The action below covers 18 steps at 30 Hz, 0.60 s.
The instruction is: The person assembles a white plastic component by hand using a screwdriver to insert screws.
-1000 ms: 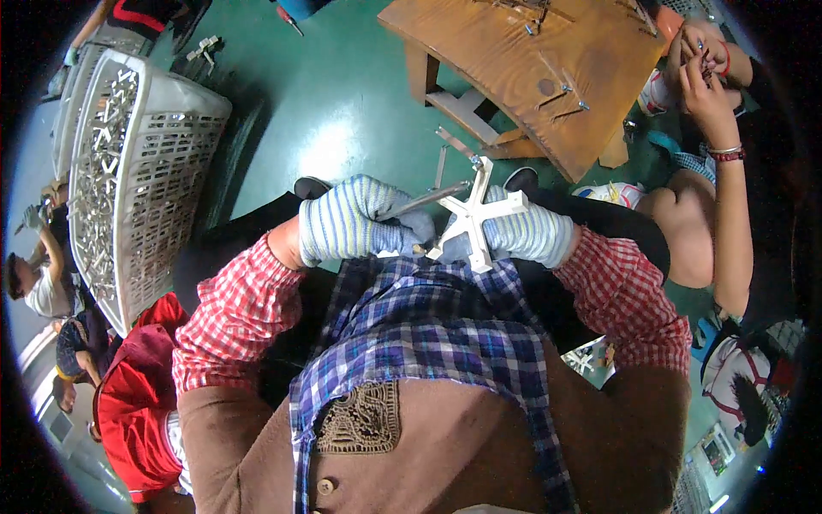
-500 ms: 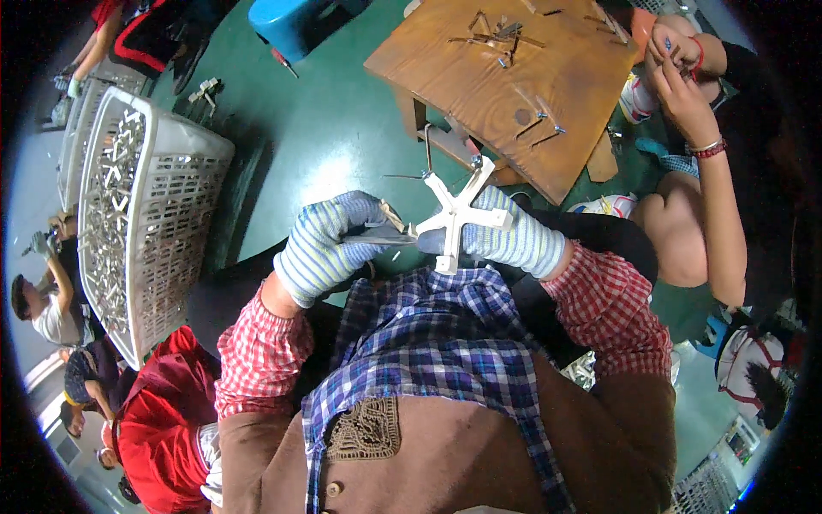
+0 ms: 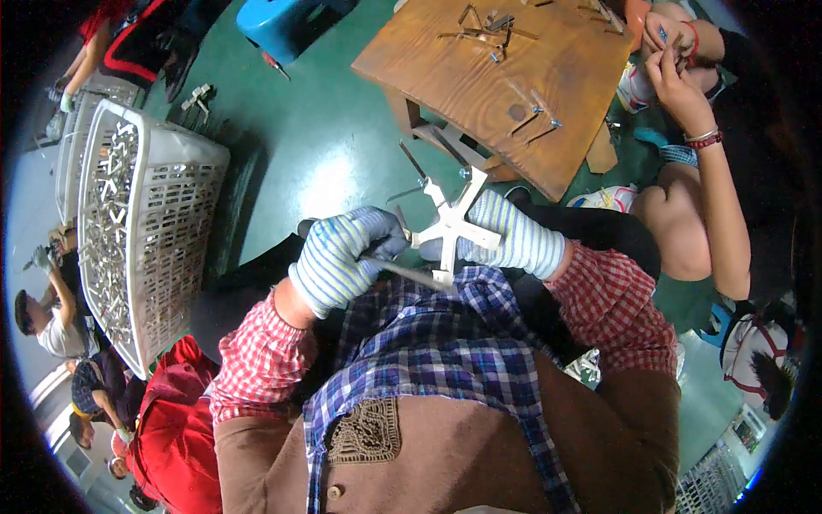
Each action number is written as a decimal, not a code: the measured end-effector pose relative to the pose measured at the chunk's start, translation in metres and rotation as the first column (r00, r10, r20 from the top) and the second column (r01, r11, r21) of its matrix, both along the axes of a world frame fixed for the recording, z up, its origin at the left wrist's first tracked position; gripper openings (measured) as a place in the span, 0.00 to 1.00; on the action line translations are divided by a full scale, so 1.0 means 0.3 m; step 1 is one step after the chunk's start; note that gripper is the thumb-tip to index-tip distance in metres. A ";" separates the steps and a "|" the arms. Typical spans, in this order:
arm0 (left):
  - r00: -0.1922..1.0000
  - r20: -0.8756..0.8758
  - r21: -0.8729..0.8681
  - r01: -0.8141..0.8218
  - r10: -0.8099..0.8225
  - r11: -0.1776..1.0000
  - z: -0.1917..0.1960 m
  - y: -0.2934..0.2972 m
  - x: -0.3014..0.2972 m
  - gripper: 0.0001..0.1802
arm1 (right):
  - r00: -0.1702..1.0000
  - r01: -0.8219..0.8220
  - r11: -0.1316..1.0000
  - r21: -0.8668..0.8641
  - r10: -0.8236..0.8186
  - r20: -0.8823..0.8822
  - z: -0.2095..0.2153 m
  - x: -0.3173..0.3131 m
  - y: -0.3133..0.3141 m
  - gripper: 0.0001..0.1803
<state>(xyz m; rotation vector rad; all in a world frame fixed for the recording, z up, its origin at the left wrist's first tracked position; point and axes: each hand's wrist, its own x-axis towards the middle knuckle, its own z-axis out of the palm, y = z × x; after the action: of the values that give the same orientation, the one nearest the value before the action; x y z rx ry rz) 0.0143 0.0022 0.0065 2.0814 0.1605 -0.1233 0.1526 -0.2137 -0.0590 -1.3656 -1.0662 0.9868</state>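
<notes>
A white star [image 3: 451,224] held off the table [image 3: 428,60], near its closest edge.
The right hand [image 3: 518,236] has gloved fingers gripping the star; the left hand [image 3: 338,261] clasps a grey rod [image 3: 409,272] beside the star's lowest arm.

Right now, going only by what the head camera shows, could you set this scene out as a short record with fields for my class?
Left hand: striped glove, holding a flat grey tool
Right hand: striped glove, holding a white five-armed part
Clothing: blue checked apron, red checked sleeves
Person's left: white basket holding many pale pieces
Ahead: wooden table with thin strips on it
Person's right: a co-worker's hand
</notes>
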 end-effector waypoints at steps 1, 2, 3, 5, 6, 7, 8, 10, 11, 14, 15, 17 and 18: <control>0.989 0.066 0.083 0.126 -0.131 0.989 -0.004 0.013 0.004 0.11 | 1.000 -0.001 1.000 -0.002 0.001 -0.003 0.005 -0.005 0.007 0.17; 0.957 0.121 0.172 0.242 -0.265 0.955 -0.009 0.026 0.008 0.12 | 0.998 -0.014 1.000 -0.016 0.013 -0.054 0.010 -0.010 0.015 0.16; 0.931 0.176 0.175 0.290 -0.320 0.941 -0.023 0.038 0.010 0.15 | 0.994 -0.028 0.999 -0.030 0.025 -0.105 0.018 -0.014 0.022 0.16; 0.905 0.206 0.223 0.326 -0.371 0.919 -0.031 0.045 0.002 0.15 | 0.992 -0.073 0.992 -0.101 0.062 -0.111 0.067 -0.009 0.034 0.16; 0.873 0.239 0.276 0.358 -0.425 0.892 -0.033 0.048 -0.006 0.15 | 0.991 -0.078 0.992 -0.101 0.066 -0.115 0.060 -0.014 0.036 0.16; 0.878 0.235 0.235 0.366 -0.418 0.901 -0.033 0.051 -0.005 0.12 | 0.980 -0.119 0.987 -0.111 0.098 -0.173 0.051 -0.012 0.035 0.16; 0.879 0.237 0.236 0.362 -0.415 0.902 -0.030 0.055 -0.007 0.12 | 0.964 -0.160 0.980 -0.118 0.130 -0.230 0.042 -0.012 0.032 0.17; 0.911 0.222 0.152 0.319 -0.347 0.935 -0.018 0.066 -0.002 0.09 | 0.977 -0.123 0.986 -0.115 0.100 -0.191 0.005 -0.014 0.023 0.14; 0.907 0.256 0.144 0.305 -0.333 0.941 -0.011 0.073 0.011 0.08 | 0.999 -0.033 0.999 -0.012 0.033 0.033 -0.036 -0.015 0.018 0.13; 0.922 0.256 0.238 0.232 -0.291 0.943 0.061 0.070 0.039 0.08 | 0.908 0.002 0.984 0.176 -0.076 0.412 -0.053 -0.010 0.029 0.13; 0.921 0.277 0.240 0.210 -0.274 0.948 0.065 0.073 0.040 0.08 | 0.883 0.001 0.986 0.169 -0.080 0.462 -0.038 -0.002 0.028 0.14; 0.939 0.278 0.201 0.151 -0.204 0.968 0.073 0.065 0.029 0.09 | 0.959 0.002 0.996 0.085 -0.026 0.281 0.043 -0.006 0.060 0.15; 0.953 0.275 0.154 0.092 -0.132 0.984 0.074 0.062 0.023 0.09 | 0.958 0.003 0.996 0.091 -0.028 0.284 0.058 -0.001 0.068 0.15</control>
<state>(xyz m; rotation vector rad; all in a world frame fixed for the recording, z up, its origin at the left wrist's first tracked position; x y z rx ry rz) 0.0214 0.0207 0.0287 2.2217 -0.1281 0.1225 0.1522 -0.1931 -0.0418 -1.4685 -1.2961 0.7341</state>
